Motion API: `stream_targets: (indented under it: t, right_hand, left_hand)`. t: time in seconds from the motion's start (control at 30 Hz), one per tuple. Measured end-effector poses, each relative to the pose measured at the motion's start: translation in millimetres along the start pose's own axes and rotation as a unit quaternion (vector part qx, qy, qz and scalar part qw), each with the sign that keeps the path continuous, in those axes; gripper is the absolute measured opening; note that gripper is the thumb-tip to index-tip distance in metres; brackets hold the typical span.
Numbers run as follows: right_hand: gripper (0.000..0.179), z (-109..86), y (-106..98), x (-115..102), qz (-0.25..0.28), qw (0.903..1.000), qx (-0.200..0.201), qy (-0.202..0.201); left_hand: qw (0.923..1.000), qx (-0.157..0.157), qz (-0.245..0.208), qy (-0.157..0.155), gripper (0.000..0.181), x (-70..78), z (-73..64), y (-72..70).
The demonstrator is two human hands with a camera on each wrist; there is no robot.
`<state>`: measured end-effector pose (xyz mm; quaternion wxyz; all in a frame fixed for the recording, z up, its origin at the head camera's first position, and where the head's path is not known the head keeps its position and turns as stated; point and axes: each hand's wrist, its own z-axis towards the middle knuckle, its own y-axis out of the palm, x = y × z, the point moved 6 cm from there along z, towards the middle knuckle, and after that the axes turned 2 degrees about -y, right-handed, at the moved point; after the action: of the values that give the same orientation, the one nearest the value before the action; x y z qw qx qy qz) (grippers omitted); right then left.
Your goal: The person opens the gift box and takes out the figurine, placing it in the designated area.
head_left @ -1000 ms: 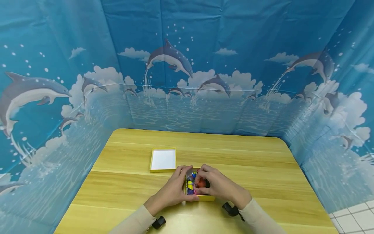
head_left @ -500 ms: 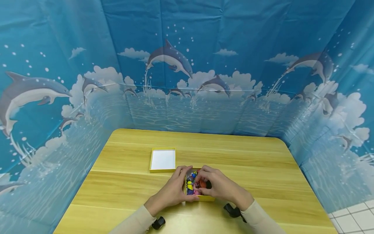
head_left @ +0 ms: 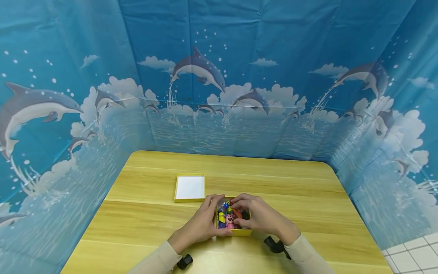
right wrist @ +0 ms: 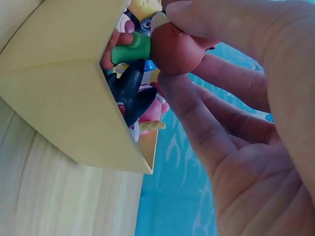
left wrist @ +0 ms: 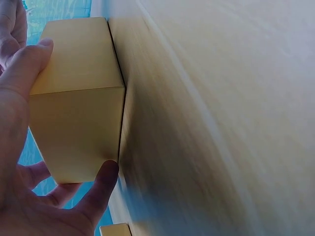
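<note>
A yellow box, open at the top, holds several small toy figures. My left hand grips its left side, thumb at the near wall and fingers round to the far corner; the left wrist view shows this hand against the plain box walls. Inside the box, my right hand pinches the reddish-brown round head of a toy figure with a green body. Beside that figure, in the right wrist view, lies a black toy figure. A pink bear-like figure shows between the hands.
A shallow yellow lid with a white inside lies left of the box, beyond my left hand. The wooden table has rounded far corners. A blue dolphin-print curtain surrounds its far side and both ends.
My right hand has shifted slightly to the right, uncovering more of the pink figure. My left hand stays at the box.
</note>
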<state>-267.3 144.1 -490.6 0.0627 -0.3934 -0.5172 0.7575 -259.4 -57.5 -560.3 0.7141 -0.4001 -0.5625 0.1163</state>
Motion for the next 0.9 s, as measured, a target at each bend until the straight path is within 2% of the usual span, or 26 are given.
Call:
stream_targets:
  t: [0.2, 0.57, 0.73, 0.9]
  right_hand:
    - [0.028, -0.5, -2, -1, 0.007, 0.9999, 0.004, -0.006]
    - [0.031, -4.1, -7, -4, 0.040, 0.9988, 0.002, 0.028]
    - [0.034, -6.8, -15, -6, 0.042, 0.9988, 0.023, 0.014]
    - [0.036, -8.0, -27, -3, 0.046, 0.9976, 0.047, 0.020]
  left_hand:
    - [1.0000, 0.000, 0.002, -0.001, 0.126, -0.4, 0.6, -0.1]
    - [1.0000, 0.001, 0.007, -0.001, 0.127, -1.6, -0.1, 1.8]
    - [1.0000, 0.003, 0.002, 0.001, 0.128, -1.9, 0.2, 1.5]
    - [1.0000, 0.002, -0.008, -0.004, 0.128, -1.8, 0.3, 0.5]
